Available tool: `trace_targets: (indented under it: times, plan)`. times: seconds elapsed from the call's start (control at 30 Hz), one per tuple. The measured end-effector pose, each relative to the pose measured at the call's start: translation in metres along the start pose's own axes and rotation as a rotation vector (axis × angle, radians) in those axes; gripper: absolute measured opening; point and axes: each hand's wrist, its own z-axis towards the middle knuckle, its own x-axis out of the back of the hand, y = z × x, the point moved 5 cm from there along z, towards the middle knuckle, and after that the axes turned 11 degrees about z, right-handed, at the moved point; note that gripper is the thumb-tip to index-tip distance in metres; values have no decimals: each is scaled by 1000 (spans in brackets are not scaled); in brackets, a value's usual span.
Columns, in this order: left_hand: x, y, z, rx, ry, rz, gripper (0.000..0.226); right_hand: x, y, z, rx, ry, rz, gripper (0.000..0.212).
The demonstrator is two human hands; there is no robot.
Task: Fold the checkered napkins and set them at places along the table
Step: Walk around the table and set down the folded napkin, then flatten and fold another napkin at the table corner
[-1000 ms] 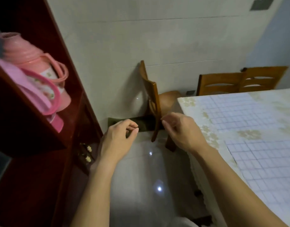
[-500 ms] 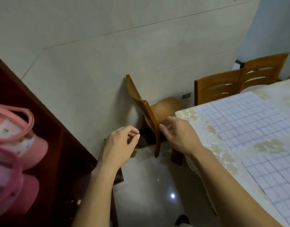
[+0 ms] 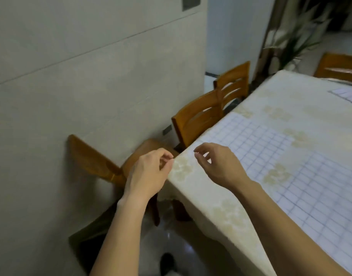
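The left hand [image 3: 149, 174] is at the near corner of the bench [image 3: 211, 198]. Its fingers are curled, and thumb and forefinger come together right at the corner's edge. I cannot tell whether they pinch the cloth or nothing at all. The right hand [image 3: 220, 164] hovers just inside that corner, fingers loosely bent, thumb and forefinger apart with a gap between them, holding nothing.

Under the right hand lies the nearest checkered napkin [image 3: 260, 140], white with a blue grid, spread flat at the corner. A second checkered napkin [image 3: 320, 200] lies flat just beside it along the near side, with a strip of bare cloth between them. A third napkin [image 3: 346, 94], showing only as a small piece, sits well apart at the right edge of view.

The bench is covered by a cream tablecloth [image 3: 280, 96] with pale flowers, which hangs over the edge.

A wooden chair [image 3: 91, 160] stands apart from the bench near the tiled wall [image 3: 81, 76]. Two more chairs [image 3: 199, 116] [image 3: 234, 80] are pushed in along the left side, and another [image 3: 338, 64] is at the far end. A leafy plant [image 3: 294, 36] stands behind. The floor [image 3: 171, 238] is glossy tile.
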Motion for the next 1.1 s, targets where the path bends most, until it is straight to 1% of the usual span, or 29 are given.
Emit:
trace_targets:
  times: [0.2,0.3,0.43,0.63,0.73,0.9,1.03,1.1]
  plan:
    - [-18,39,108,-258,-68,-102,19,48,30,39,-209,210,-75,24]
    - [-29,45,145,-349,-121,-129,22,51,40,54,-301,298,-79,23]
    - [-49,52,176,-482,-204,-81,23,38,57,54,-401,437,-43,22]
    - [-95,84,209,-617,-308,-109,19,19,102,35,-591,513,-21,22]
    - [-136,94,220,-616,-389,-134,23,21,130,29,-676,561,-35,26]
    - [-229,77,214,-546,-686,-1,50,-7,197,27,-808,527,-27,44]
    - [-274,55,211,-486,-782,85,66,-54,248,37,-907,398,-6,64]
    - [-291,54,217,-468,-789,126,72,-75,269,38,-963,309,-47,75]
